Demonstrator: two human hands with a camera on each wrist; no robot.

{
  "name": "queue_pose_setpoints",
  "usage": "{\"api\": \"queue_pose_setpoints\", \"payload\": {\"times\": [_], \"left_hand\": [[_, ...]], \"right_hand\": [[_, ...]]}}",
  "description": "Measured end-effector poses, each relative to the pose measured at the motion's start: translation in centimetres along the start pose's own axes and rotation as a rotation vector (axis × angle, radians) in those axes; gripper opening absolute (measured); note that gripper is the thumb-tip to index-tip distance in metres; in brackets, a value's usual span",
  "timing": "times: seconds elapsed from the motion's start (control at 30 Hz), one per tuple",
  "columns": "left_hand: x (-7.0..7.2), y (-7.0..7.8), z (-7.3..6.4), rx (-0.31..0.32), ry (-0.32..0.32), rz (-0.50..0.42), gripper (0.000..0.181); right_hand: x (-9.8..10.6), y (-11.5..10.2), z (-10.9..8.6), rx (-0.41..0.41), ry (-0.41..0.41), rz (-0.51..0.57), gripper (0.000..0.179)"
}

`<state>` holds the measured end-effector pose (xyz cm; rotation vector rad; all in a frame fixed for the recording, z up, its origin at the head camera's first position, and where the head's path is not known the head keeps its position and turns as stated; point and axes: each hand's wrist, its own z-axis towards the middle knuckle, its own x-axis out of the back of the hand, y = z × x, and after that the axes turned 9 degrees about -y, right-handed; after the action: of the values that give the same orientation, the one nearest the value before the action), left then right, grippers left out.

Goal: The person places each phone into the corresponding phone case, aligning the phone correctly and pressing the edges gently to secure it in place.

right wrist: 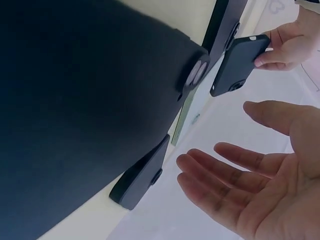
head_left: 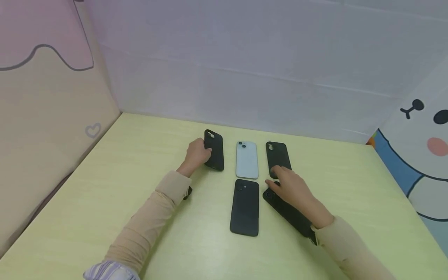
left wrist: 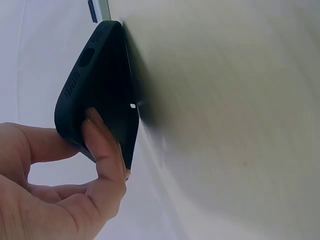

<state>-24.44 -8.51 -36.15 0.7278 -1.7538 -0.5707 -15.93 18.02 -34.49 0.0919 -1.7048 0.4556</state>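
Note:
My left hand (head_left: 198,153) pinches a black phone case (head_left: 216,153) by its long side. In the left wrist view the case (left wrist: 107,85) is tilted, its hollow inside and port cutout showing, with the fingertips inside the wall. My right hand (head_left: 292,186), fingers spread, is over a black phone-shaped piece (head_left: 294,217) lying slanted, its fingertips overlapping the end of another black case (head_left: 278,155). In the right wrist view the right hand (right wrist: 270,175) holds nothing. Between the hands lie a light-blue phone (head_left: 247,161) and a black phone (head_left: 245,210), backs up.
The pale yellow table (head_left: 87,217) meets a whitish sheet (head_left: 245,66) behind the phones. A cream panel (head_left: 45,116) stands at the left, and a panel with a cartoon drawing (head_left: 423,171) is at the right.

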Motion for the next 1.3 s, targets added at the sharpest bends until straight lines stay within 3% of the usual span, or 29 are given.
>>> {"api": "queue_pose_setpoints", "payload": {"times": [0.3,0.67,1.13,1.3], "left_hand": [[0.5,-0.3,-0.4,0.008,-0.038,-0.115,0.043],[0.5,-0.7,-1.2,0.001,-0.039,-0.208,0.042],[0.7,-0.3,-3.1,-0.106,-0.009,-0.248,0.041],[0.9,0.1,-3.9,-0.113,-0.006,-0.258,0.041]], "right_hand": [[-0.4,-1.5,2.8,0.014,0.015,-0.024,0.037],[-0.7,-2.2,5.8,-0.056,-0.039,-0.014,0.039],[-1.4,-2.7,8.2,-0.14,-0.09,0.003,0.051],[-1.4,-3.4,8.9,-0.208,-0.142,0.017,0.058]]}}
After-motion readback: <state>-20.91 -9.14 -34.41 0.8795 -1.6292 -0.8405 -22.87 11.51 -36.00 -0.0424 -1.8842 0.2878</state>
